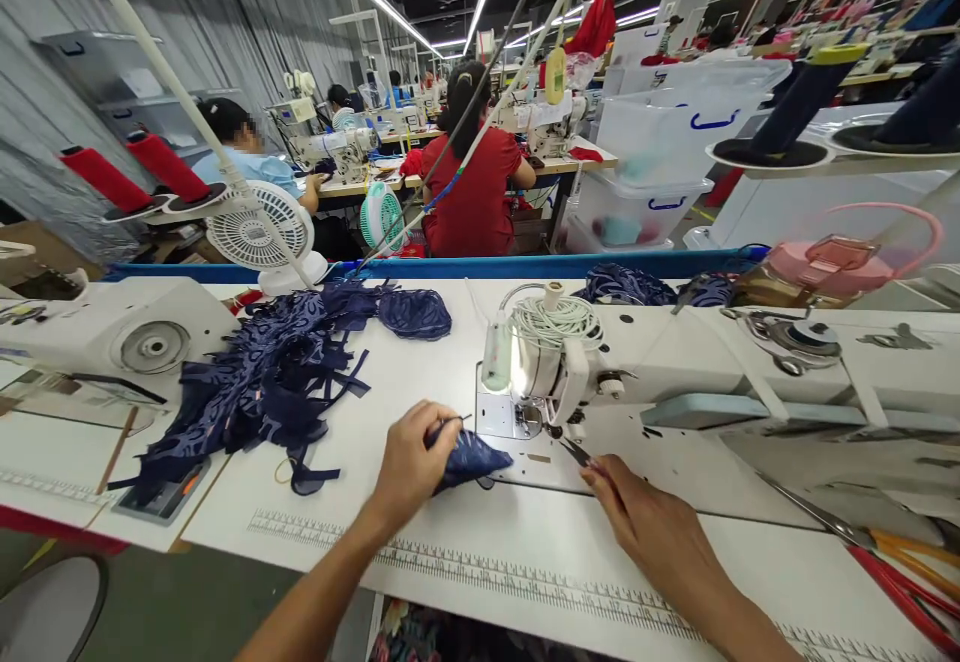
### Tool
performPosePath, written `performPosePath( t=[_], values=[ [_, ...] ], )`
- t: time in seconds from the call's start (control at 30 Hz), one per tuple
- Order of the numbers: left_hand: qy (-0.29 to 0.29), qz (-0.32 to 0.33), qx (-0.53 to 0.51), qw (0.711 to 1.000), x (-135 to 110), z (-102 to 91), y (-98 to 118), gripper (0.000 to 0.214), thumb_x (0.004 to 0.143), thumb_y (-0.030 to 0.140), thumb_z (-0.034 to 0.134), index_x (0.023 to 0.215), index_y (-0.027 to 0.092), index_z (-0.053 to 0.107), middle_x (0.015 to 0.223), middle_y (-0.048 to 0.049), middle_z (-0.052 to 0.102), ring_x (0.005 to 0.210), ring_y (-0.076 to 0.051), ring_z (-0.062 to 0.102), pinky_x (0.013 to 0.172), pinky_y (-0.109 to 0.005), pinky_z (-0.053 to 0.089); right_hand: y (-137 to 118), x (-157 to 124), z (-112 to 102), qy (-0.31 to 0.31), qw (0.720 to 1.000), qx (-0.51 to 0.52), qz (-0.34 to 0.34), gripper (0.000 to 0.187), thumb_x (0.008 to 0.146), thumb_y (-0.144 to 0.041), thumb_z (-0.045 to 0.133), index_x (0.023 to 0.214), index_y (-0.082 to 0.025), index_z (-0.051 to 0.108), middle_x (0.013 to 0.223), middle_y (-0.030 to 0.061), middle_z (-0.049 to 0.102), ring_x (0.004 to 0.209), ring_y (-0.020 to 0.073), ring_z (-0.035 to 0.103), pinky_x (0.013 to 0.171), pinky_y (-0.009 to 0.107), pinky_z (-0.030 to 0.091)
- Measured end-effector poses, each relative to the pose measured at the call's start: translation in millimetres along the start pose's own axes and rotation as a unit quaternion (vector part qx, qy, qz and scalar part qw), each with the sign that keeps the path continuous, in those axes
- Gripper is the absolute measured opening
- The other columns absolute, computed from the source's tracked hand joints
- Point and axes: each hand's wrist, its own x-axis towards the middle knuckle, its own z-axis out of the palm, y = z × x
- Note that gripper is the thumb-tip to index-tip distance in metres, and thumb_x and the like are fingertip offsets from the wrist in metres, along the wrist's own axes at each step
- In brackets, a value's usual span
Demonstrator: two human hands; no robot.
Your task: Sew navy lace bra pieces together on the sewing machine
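My left hand (420, 452) is closed on a navy patterned fabric piece (480, 456), pinching its upper left end, where a thin dark strip pokes out. The piece's pointed right end lies on the metal plate of the sewing machine (559, 372), left of and in front of the needle area. In my right hand (645, 517) is a small pair of thread snips (576, 452), tips pointing up and left near the presser foot. The snips and the fabric are apart. My right palm hides most of the snips.
A heap of navy fabric pieces (277, 372) lies on the left of the white table. Scissors with orange handles (911, 547) and a red-handled tool (900, 592) lie at the right. A white fan (262, 227) stands behind the heap. Co-workers sit beyond the blue edge (487, 269).
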Motion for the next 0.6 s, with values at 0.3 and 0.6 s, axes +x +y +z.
performPosePath(
  t=[0.3, 0.6],
  values=[
    [0.013, -0.089, 0.077, 0.993, 146.1, 3.9, -75.4, 0.004, 0.083, 0.017, 0.065, 0.084, 0.016, 0.068, 0.124, -0.0091, 0.056, 0.104, -0.022, 0.059, 0.096, -0.041, 0.044, 28.3, 2.7, 23.8, 0.126, 0.974, -0.145, -0.12, 0.033, 0.1, -0.043, 0.034, 0.095, -0.02, 0.058, 0.079, 0.0021, 0.074, 0.046, 0.013, 0.063, 0.038, 0.021, 0.033],
    [0.057, -0.162, -0.004, 0.985, 168.5, 23.6, -106.3, 0.021, 0.092, 0.032, 0.061, 0.101, 0.014, 0.064, 0.107, -0.0069, 0.064, 0.101, -0.02, 0.061, 0.092, -0.043, 0.05, 40.9, 4.4, 30.0, 0.141, 0.975, -0.123, -0.121, 0.031, 0.098, -0.043, 0.04, 0.097, -0.021, 0.063, 0.082, 0.0021, 0.076, 0.049, 0.0128, 0.066, 0.04, 0.02, 0.041]
  ],
)
